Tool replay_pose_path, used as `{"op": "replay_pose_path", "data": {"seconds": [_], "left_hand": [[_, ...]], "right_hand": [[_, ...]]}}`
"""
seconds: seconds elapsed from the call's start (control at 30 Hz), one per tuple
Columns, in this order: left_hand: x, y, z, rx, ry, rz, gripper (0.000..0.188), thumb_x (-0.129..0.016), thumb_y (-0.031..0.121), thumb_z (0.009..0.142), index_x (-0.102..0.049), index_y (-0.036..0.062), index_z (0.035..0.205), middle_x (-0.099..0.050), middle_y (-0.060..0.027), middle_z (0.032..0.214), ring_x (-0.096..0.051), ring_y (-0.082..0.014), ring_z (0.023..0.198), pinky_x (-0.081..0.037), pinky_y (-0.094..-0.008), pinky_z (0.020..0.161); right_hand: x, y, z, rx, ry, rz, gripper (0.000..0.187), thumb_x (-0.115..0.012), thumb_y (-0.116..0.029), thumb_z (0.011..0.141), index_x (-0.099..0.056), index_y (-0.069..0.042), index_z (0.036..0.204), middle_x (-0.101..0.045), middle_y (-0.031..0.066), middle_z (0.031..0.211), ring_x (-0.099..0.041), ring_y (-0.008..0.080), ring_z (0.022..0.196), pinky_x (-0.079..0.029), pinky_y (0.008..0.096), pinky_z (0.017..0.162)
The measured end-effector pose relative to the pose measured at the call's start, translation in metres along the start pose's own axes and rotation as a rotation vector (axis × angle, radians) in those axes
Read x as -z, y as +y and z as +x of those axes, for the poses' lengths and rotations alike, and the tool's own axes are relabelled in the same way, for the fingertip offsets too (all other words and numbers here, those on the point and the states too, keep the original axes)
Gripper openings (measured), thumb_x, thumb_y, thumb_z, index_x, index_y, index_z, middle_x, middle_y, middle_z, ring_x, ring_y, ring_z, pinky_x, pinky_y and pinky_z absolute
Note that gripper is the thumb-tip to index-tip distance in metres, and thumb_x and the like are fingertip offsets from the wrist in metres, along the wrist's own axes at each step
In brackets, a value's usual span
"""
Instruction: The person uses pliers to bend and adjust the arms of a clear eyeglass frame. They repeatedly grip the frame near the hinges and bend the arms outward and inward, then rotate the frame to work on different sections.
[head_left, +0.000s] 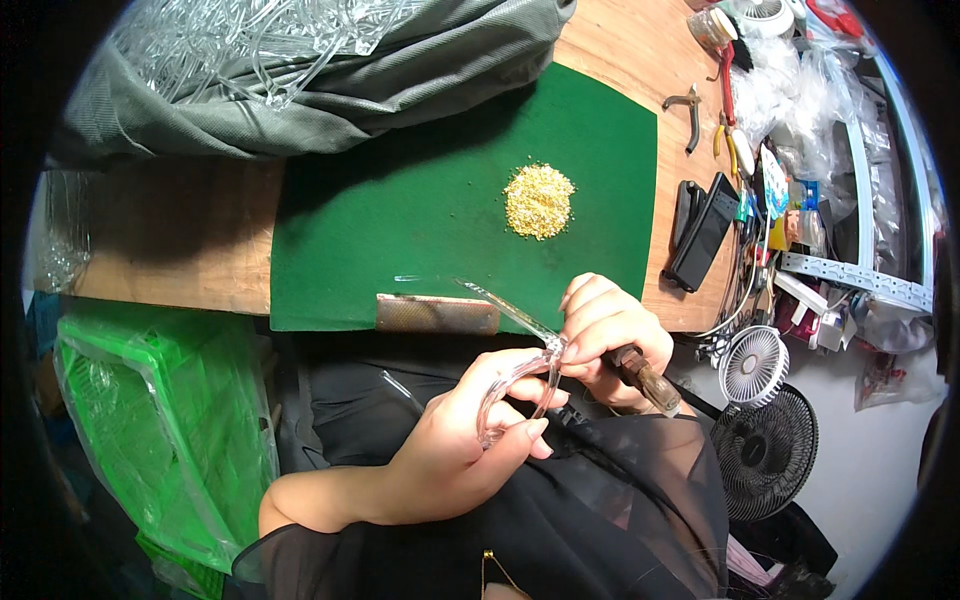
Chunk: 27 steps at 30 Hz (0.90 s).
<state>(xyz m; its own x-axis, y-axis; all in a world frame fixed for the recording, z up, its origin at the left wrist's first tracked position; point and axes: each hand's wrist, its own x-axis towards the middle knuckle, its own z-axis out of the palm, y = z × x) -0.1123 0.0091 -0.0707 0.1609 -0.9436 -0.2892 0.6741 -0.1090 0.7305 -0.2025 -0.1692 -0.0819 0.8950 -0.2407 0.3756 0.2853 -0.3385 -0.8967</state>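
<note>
My left hand (470,440) is closed around the curved part of a clear plastic piece (490,405) that looks like an eyeglass frame. From its joint a long clear arm (510,312) points up and left over the mat's edge. My right hand (615,335) has thumb and fingertips at that joint. A tool with a worn brown handle (648,382) sticks out from the same hand; its working end is hidden. Beyond the hands, a heap of tiny gold-coloured parts (540,201) lies on the green mat (400,215).
A worn brown strip (437,313) lies along the mat's front edge. At the upper left, a grey cloth (350,110) holds many clear plastic pieces (260,45). Rightward are a black phone (702,232), pliers (690,118) and fans (753,366). A green crate (165,420) stands lower left.
</note>
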Motion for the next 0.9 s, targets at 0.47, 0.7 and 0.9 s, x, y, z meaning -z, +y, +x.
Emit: {"op": "replay_pose_path", "data": {"seconds": [0.47, 0.7, 0.9], "left_hand": [[0.001, -0.004, 0.0, -0.054, -0.011, 0.127, 0.049, -0.049, -0.005, 0.086, -0.031, -0.0025, 0.132, -0.059, -0.0132, 0.108, -0.064, -0.0095, 0.075, -0.052, -0.0222, 0.069], [0.0, -0.004, -0.001, -0.062, -0.023, 0.123, 0.049, -0.049, -0.005, 0.086, -0.031, -0.0028, 0.132, -0.06, -0.0135, 0.108, -0.065, -0.01, 0.075, -0.052, -0.0222, 0.069], [0.002, -0.005, -0.002, -0.062, -0.03, 0.128, 0.05, -0.049, -0.005, 0.085, -0.031, -0.0032, 0.132, -0.06, -0.0136, 0.107, -0.065, -0.0105, 0.074, -0.052, -0.0225, 0.068]], "right_hand": [[0.002, -0.008, -0.001, -0.043, -0.025, -0.063, 0.013, -0.071, -0.005, 0.074, -0.063, -0.005, 0.084, -0.061, 0.006, 0.078, -0.058, 0.0209, 0.07, -0.044, 0.0318, 0.065], [0.0, -0.008, -0.005, -0.05, 0.005, -0.053, 0.014, -0.071, -0.004, 0.076, -0.062, -0.004, 0.087, -0.06, 0.0065, 0.079, -0.057, 0.0208, 0.071, -0.044, 0.0314, 0.064], [-0.004, -0.006, -0.007, -0.052, 0.036, -0.025, 0.012, -0.071, -0.005, 0.077, -0.063, -0.004, 0.085, -0.061, 0.0072, 0.079, -0.058, 0.0204, 0.07, -0.044, 0.0312, 0.064]]}}
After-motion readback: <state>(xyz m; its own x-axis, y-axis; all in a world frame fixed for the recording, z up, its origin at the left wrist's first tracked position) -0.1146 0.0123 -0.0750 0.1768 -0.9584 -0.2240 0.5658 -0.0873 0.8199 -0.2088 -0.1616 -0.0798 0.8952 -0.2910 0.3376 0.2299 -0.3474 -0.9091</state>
